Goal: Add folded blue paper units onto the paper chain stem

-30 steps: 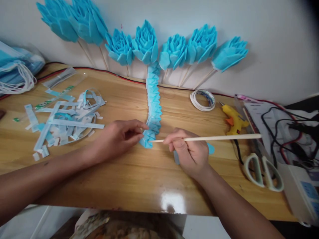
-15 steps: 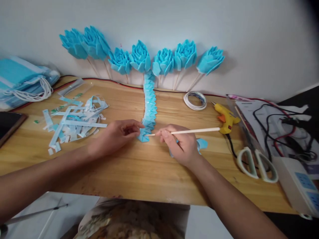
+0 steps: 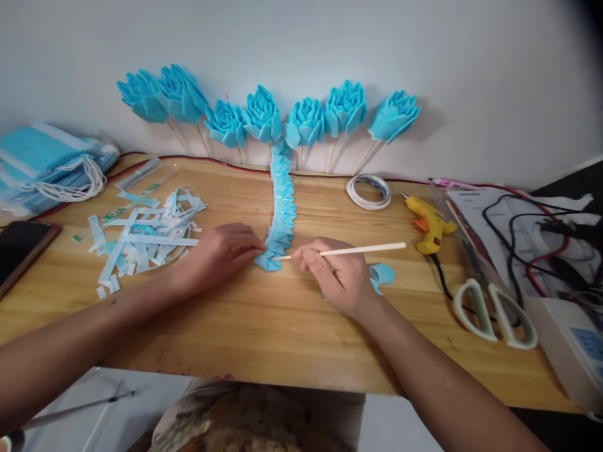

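Observation:
A long folded strip of light blue fabric (image 3: 282,194), with zigzag edges, runs from beneath the flowers toward me. My left hand (image 3: 230,251) is closed, its fingertips pinching the left edge of the strip's near end. In my right hand (image 3: 332,270) is a thin wooden stick (image 3: 362,249), gripped between thumb and fingers and slanting up to the right. The stick's left tip touches the strip's near end, close to my left fingertips. A curled blue fabric scrap (image 3: 382,274) lies just beyond my right hand, partly hidden by it.
Several blue flowers on sticks (image 3: 264,114) lean against the wall. Cut scraps (image 3: 141,235), stacked blue sheets (image 3: 40,154) and a phone (image 3: 23,251) lie left. Rightward are a tape roll (image 3: 351,193), yellow glue gun (image 3: 429,220), scissors (image 3: 475,307), cables and a power strip (image 3: 560,351).
My left fingers have come down and closed on the strip's near end, which has shifted slightly left. The stick has moved a little left with my right hand. The view has shifted slightly.

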### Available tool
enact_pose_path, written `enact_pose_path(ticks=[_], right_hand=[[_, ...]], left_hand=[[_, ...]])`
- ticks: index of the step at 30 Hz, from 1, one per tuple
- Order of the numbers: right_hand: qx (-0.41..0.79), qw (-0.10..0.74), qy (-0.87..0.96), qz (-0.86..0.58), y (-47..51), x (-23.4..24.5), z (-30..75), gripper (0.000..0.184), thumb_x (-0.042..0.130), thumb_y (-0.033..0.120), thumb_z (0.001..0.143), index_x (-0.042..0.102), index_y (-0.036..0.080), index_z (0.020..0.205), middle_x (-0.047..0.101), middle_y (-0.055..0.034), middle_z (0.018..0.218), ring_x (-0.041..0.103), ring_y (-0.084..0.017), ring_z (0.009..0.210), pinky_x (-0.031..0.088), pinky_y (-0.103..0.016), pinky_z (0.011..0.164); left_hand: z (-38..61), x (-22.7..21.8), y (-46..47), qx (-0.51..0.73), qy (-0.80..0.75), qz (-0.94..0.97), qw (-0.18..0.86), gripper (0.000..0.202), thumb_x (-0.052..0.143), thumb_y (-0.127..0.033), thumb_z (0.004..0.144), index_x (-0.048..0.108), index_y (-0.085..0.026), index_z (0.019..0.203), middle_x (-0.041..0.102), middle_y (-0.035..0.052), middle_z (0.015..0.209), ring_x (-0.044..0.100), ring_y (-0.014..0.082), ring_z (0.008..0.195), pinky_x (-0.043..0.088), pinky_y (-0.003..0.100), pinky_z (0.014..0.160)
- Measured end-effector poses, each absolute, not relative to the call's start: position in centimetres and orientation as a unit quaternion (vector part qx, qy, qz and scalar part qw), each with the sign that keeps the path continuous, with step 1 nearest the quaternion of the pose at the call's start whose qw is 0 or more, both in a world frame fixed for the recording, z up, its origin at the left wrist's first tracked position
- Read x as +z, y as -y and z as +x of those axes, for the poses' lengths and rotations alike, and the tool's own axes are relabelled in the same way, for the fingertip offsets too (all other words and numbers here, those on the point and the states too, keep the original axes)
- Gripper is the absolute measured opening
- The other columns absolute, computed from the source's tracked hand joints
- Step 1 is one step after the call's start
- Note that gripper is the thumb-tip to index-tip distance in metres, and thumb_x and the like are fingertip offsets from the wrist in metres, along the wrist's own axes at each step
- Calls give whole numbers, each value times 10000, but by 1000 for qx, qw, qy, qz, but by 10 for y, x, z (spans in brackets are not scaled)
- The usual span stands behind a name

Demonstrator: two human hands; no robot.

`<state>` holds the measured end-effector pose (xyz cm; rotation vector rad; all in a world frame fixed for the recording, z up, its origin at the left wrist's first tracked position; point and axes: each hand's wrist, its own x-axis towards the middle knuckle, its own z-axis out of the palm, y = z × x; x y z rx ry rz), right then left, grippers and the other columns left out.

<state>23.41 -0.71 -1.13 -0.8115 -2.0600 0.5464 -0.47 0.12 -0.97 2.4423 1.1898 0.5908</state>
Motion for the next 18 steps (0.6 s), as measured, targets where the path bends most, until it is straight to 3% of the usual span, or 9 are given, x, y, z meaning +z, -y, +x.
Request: enact_pose_path(ticks=[7, 12, 18], right_hand=[[212, 410, 826, -322, 7, -12, 235, 257, 431, 221, 975, 655, 172, 859, 676, -11, 710, 637, -125, 674, 476, -248, 639], [210, 405, 827, -330, 7, -11, 235, 271, 424, 231, 978, 644, 182, 828, 678, -10, 716, 633, -128, 668, 478, -255, 642], [208, 402, 833, -318, 6, -13, 236, 273, 414, 224, 984, 616, 192, 802, 705, -25, 776, 647, -132, 716, 483, -267, 655]], left_hand=[[-6, -13, -1, 250, -433, 841, 207, 190, 508, -222, 942, 676, -133, 944, 657, 57, 840, 603, 142, 773, 459, 240, 698], [-7, -5, 1, 249, -353, 892, 135, 230, 454, -111, 920, 679, -134, 961, 636, 97, 902, 583, 181, 859, 458, 286, 728], [-5, -7, 1, 211, -319, 922, 66, 284, 443, -59, 882, 697, -180, 917, 628, 82, 889, 529, 171, 780, 406, 300, 684]])
